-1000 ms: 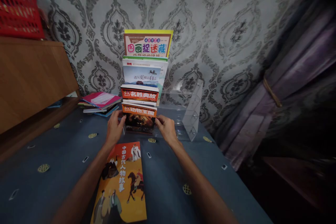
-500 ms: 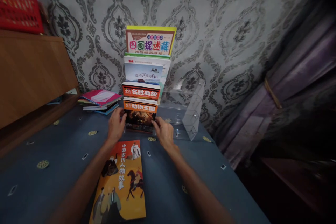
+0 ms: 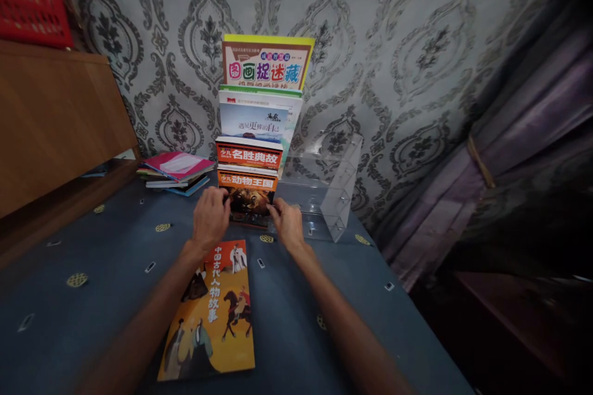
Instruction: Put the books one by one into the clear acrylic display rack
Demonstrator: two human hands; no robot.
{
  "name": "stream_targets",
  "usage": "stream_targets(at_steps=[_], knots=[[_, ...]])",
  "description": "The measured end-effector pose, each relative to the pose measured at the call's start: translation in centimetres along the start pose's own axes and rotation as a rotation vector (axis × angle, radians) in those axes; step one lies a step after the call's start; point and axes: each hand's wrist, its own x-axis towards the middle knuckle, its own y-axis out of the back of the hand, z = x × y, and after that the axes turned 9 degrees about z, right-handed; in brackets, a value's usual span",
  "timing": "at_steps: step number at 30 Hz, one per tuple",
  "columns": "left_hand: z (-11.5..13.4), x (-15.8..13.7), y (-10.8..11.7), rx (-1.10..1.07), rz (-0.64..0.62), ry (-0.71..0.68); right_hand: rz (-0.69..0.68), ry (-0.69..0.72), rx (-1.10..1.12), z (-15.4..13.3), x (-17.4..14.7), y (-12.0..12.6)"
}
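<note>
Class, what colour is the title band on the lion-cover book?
The title band is orange, lettered in white; best seen in the head view.

We count one left hand [image 3: 210,216] and one right hand [image 3: 288,222], two in all. In one clear rack [image 3: 343,188] we make out four books [image 3: 248,197] with big titles showing; the thin edges between them we cannot number. We see one loose book [image 3: 213,327], one table [image 3: 115,321], one side stack [image 3: 178,170] of uncertain count, one red basket [image 3: 32,3], one cabinet [image 3: 60,129] and one curtain [image 3: 445,210] with one tie [image 3: 480,163].

Home room: patterned wallpaper [image 3: 380,74], purple curtain [image 3: 445,216]
</note>
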Motion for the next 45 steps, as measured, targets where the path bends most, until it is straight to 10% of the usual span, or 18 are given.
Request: stream_targets(at_steps=[4, 13, 26, 45], knots=[[0.7, -0.6, -0.2, 0.105, -0.242, -0.258, -0.010, -0.004, -0.031, -0.2, -0.1, 0.1], [-1.0, -1.8, -1.0, 0.074, -0.342, -0.234, -0.048, -0.019, -0.128, -0.4, -0.6, -0.1], [-2.9, -1.0, -1.2, -0.232, 0.045, 0.180, -0.075, 0.006, -0.202, -0.4, -1.2, -0.2], [-2.3, -0.2, -0.4, -0.171, -0.054, 0.189, -0.150, -0.056, -0.258, -1.9, -1.2, 0.9]])
